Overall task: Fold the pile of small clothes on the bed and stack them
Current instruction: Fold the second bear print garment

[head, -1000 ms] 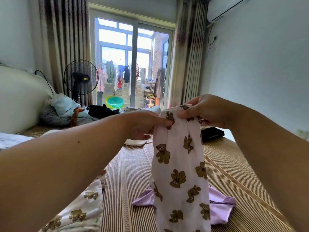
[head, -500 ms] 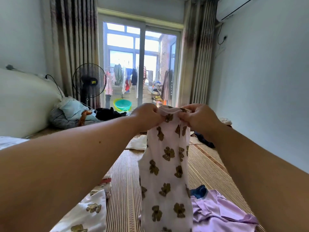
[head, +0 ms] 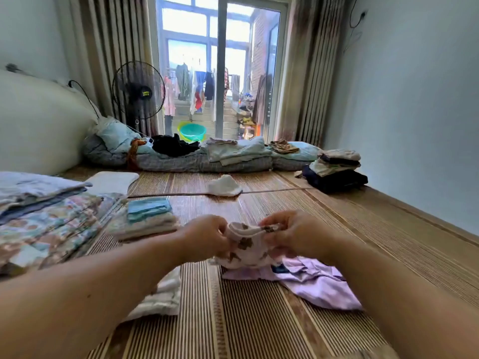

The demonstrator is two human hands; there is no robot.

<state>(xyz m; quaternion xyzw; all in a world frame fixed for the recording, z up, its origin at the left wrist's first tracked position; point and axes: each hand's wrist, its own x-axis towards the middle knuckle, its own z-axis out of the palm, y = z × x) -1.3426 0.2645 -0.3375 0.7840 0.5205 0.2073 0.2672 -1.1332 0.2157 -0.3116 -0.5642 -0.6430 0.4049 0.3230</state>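
Head view, bear-print garment (head: pixel 246 251) pinched between left hand (head: pixel 207 235), right hand (head: pixel 293 233)

Both forearms bare, reaching fwd from the lower corners and converging at centre. L hand (head: pixel 207 237) and R hand (head: pixel 293 233) level, near each other, not touching, backs toward camera. Fingers of each curled, pinching the top edge of a bear-print garment (head: pixel 246 251) betw. them.

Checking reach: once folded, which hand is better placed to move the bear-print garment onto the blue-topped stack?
Probably the left hand: it grips the bear-print garment nearer the blue-topped stack; the right hand is farther.
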